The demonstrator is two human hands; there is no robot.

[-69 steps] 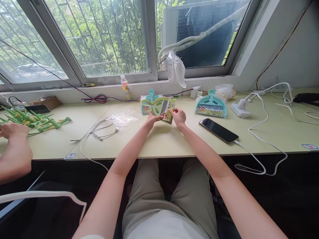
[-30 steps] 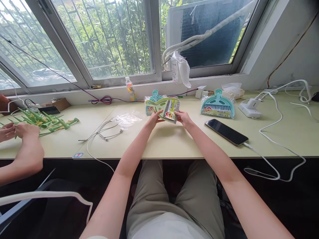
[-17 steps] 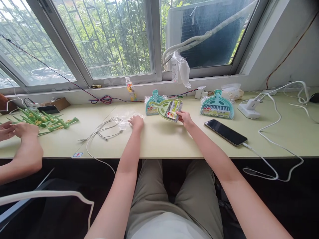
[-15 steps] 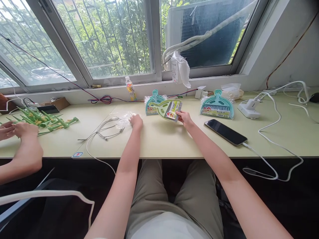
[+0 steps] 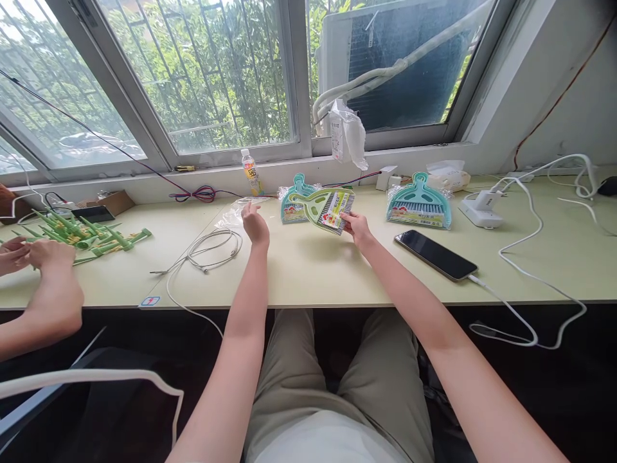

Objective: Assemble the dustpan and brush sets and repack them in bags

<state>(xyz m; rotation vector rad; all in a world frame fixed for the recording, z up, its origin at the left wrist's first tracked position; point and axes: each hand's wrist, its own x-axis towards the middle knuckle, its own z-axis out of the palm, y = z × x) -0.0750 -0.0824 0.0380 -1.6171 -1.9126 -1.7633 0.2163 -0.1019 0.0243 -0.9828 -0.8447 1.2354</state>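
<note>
My right hand (image 5: 357,226) pinches the lower corner of a light green mini dustpan-and-brush set (image 5: 326,207) and holds it tilted above the desk. My left hand (image 5: 254,225) is raised a little off the desk and grips a clear plastic bag (image 5: 237,213), which trails to its left. A teal packaged dustpan set (image 5: 293,204) lies just behind the green one. Another teal packaged set (image 5: 418,202) lies further right.
A black phone (image 5: 435,254) on a white cable lies right of my right hand. White cables (image 5: 202,249) coil at the left. A drink bottle (image 5: 251,172) stands by the window. Another person's hands (image 5: 29,254) work on green plastic pieces (image 5: 81,231) at far left. A white charger (image 5: 479,209) sits right.
My left hand let go of the green dustpan set, reached left to the clear plastic bag, took hold of it and lifted it. My right hand kept holding the set.
</note>
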